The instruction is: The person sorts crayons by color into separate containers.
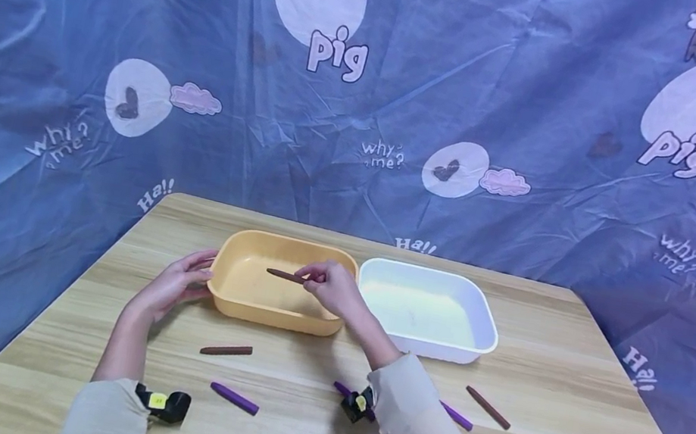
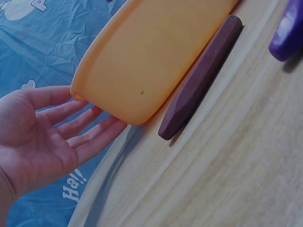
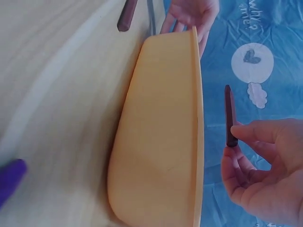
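My right hand (image 1: 335, 292) pinches a brown crayon (image 1: 284, 275) by one end between thumb and fingers, above the yellow-orange bin (image 1: 276, 317). In the right wrist view this crayon (image 3: 230, 116) stands out past the bin's rim, with its tapered tip pointing away from the hand. My left hand (image 1: 176, 286) is at the bin's left end. Its fingers (image 2: 90, 127) reach out fairly straight, fingertips against the bin's outer wall. Another brown crayon (image 1: 226, 350) lies on the table in front of the bin, and a purple crayon (image 1: 234, 398) is nearer to me.
A white bin (image 1: 429, 349) stands right beside the yellow-orange one. Toward the right lie a brown crayon (image 1: 487, 407) and a purple crayon (image 1: 456, 416), partly behind my right sleeve. Another purple crayon (image 1: 342, 387) is partly covered by the wrist camera. A blue printed curtain (image 1: 344, 155) hangs behind the table.
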{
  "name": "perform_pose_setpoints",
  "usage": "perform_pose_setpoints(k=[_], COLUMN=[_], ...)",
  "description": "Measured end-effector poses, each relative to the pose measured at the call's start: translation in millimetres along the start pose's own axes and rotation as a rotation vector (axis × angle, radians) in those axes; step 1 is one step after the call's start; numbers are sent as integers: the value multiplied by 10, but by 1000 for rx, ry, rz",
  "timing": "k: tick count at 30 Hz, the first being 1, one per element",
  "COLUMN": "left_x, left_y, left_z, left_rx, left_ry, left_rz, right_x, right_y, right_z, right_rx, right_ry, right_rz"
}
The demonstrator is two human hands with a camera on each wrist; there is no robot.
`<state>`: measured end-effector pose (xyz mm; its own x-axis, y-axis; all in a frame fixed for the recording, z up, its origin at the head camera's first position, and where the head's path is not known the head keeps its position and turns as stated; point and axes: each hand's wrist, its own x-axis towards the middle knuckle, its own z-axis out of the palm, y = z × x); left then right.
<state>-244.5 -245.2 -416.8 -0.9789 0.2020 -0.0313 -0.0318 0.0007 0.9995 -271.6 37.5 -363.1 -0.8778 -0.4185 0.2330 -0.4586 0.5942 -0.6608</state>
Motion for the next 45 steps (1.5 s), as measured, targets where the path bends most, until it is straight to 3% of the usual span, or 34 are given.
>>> perform_pose_setpoints(k=[12,22,32,45], left_x=[21,46,86,107], left_y=[-19,-30,-28,-40], left_z=[-12,-33,-44,-87], left_rx=[-7,-15,-21,-34], left_ry=[-13,-14,-15,-11], left_rz=[6,6,5,4], right_x=[331,542,647,677], right_y=[-13,161,315,425], right_z=[66,171,260,405], right_rx=[-75,-127,-126,-196], right_ry=[-29,-60,-74,-49], right_rz=[86,111,209,220])
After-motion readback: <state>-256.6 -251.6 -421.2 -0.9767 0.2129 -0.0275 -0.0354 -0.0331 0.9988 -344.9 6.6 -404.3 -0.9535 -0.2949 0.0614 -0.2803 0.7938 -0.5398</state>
